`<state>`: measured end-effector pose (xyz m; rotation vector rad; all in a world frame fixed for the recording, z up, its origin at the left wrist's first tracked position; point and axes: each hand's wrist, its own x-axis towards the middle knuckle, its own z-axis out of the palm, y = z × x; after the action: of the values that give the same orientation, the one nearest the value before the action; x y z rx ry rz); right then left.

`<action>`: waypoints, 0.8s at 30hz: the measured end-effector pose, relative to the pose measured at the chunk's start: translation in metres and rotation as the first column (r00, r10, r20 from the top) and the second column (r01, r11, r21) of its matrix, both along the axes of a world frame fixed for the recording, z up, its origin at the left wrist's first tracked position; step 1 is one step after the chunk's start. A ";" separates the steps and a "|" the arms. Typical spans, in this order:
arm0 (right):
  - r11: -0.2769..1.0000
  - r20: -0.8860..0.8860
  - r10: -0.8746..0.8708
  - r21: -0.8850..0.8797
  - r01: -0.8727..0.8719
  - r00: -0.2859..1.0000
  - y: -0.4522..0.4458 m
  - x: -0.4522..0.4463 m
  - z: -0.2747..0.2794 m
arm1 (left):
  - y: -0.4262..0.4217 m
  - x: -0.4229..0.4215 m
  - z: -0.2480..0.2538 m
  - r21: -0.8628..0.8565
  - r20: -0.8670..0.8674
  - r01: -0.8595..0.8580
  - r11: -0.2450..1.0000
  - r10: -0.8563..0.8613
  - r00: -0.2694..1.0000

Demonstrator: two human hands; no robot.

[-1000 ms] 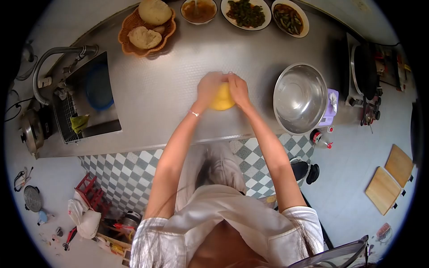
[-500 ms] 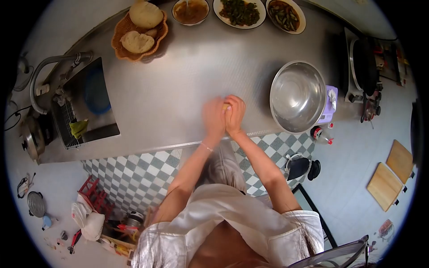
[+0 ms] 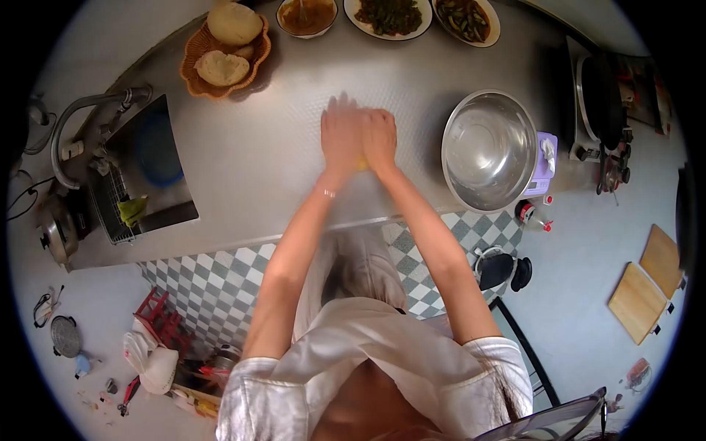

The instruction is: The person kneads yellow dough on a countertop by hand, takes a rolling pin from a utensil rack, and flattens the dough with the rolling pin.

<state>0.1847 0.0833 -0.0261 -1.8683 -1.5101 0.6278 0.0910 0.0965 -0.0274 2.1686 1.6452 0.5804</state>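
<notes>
Both my hands are over a yellow lump (image 3: 362, 163) on the steel counter (image 3: 294, 192), and only a small part of it shows between my wrists. My left hand (image 3: 342, 136) is blurred, with its fingers stretched out away from me. Beside it and touching it, my right hand (image 3: 379, 136) has its fingers bent downward over the lump. The palms and the rest of the lump are hidden beneath my hands.
A large steel bowl (image 3: 489, 151) stands right of my hands, by a purple scale (image 3: 543, 165). A bread basket (image 3: 193, 62), a sauce bowl (image 3: 307, 18) and two dishes line the far side. The sink (image 3: 176, 209) is left, the stove (image 3: 581, 110) right.
My hands first drew back toward the counter's front edge, then moved forward again. The yellow lump, widely visible at first, is now mostly covered. My left fingers have stretched out.
</notes>
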 end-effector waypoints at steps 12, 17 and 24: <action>0.980 0.153 0.156 0.101 -0.173 0.976 -0.068 -0.008 0.012 | -0.063 -0.018 0.012 -0.201 0.010 0.137 0.970 -0.137 0.990; 0.992 0.217 -0.015 0.128 -0.013 0.976 0.001 -0.013 -0.018 | 0.019 -0.010 0.007 -0.096 -0.165 0.150 0.984 -0.164 0.972; 0.987 0.039 -0.026 0.160 0.019 0.999 0.011 -0.009 -0.009 | 0.023 -0.009 0.032 -0.182 0.085 0.165 0.969 -0.152 0.985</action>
<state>0.1758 0.0945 -0.0346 -1.7831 -1.5169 0.4469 0.0822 0.1195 0.0047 2.0927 1.4129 0.4310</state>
